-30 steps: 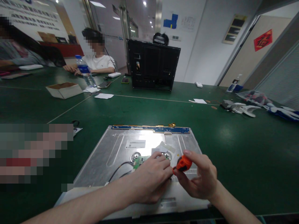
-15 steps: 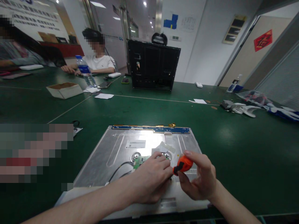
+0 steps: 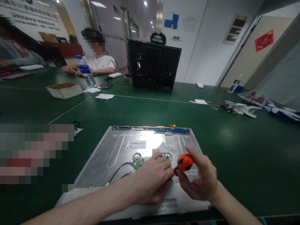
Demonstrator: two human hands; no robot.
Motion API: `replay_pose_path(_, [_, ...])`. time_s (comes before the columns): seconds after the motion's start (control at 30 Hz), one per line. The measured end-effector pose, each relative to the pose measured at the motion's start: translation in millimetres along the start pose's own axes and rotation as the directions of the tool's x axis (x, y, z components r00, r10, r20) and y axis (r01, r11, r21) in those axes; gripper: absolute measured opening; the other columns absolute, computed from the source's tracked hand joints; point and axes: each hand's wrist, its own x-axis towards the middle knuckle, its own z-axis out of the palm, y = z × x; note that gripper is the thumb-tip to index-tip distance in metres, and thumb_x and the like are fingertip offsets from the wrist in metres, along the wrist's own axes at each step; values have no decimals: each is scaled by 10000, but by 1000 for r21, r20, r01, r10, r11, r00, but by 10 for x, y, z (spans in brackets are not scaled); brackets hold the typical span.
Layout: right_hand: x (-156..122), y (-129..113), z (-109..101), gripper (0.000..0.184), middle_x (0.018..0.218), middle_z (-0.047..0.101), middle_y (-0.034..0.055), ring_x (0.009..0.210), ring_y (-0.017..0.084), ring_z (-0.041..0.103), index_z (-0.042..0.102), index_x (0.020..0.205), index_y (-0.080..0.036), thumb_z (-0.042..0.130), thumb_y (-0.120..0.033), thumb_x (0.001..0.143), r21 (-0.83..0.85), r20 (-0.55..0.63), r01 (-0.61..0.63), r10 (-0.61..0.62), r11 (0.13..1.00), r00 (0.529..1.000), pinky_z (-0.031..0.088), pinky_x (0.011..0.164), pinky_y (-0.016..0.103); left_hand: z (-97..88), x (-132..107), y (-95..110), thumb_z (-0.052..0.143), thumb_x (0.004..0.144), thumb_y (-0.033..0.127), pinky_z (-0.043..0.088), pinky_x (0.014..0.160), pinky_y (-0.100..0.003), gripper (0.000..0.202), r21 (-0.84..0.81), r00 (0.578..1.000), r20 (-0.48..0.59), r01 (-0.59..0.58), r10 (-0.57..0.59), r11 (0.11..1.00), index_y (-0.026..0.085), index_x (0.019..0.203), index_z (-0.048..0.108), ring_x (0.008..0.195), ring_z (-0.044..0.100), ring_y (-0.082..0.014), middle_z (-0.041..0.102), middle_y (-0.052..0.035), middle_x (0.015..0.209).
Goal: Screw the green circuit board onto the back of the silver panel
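A flat metal display panel [image 3: 98, 168] lies in front of me, with a blue circuit strip [image 3: 150, 129] along its far edge and a small green circuit board [image 3: 140, 161] near its middle. My right hand [image 3: 201, 178] has thumb and forefinger around the orange and black handle of a screwdriver [image 3: 185, 162], the forefinger slightly raised. My left hand [image 3: 154, 178] lies over the green board, its curled fingers closed at the screwdriver's lower end. The screwdriver's tip and most of the board are hidden under that hand. Dark cables [image 3: 117, 171] run left from the board.
Beyond the panel stands a large black casing [image 3: 154, 65]. A cardboard tray [image 3: 64, 91] and a water bottle [image 3: 86, 72] are at the far left, near a seated person [image 3: 99, 62]. White gloves [image 3: 243, 108] and a plastic bag [image 3: 255, 97] lie at the right.
The screwdriver handle has turned a little, showing its black marks differently. My right forefinger has lifted upward from the handle. My left hand has stayed in place.
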Motion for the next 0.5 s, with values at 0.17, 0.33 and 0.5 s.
replay_pose_path(0.17, [11,18,13,590,813,679,25,580,139,625,352,1468,-128,517,-125,903,81,-9,18,-17,997,1000,550,488,238,35,-2,-23,594,853,198,393,970,-432,158,6,1000,-5,-3,3,1000,183,1011,595,932,616,-260,684,-93,982])
replay_pose_path(0.33, [65,6,-1,550,764,679,10,601,146,640,381,1468,-148,568,-218,956,18,21,51,-51,999,998,550,511,230,25,7,-19,610,834,191,391,986,-435,126,11,1000,4,-6,6,1000,180,959,600,931,609,-260,676,-94,967])
replay_pose_path(0.5, [31,-3,-4,618,725,677,8,537,141,605,341,1508,-115,574,-212,944,-71,23,17,-15,997,1000,512,462,231,-11,12,12,589,860,170,392,979,-435,91,7,1000,9,23,-23,1000,170,950,599,920,616,-253,677,-97,967])
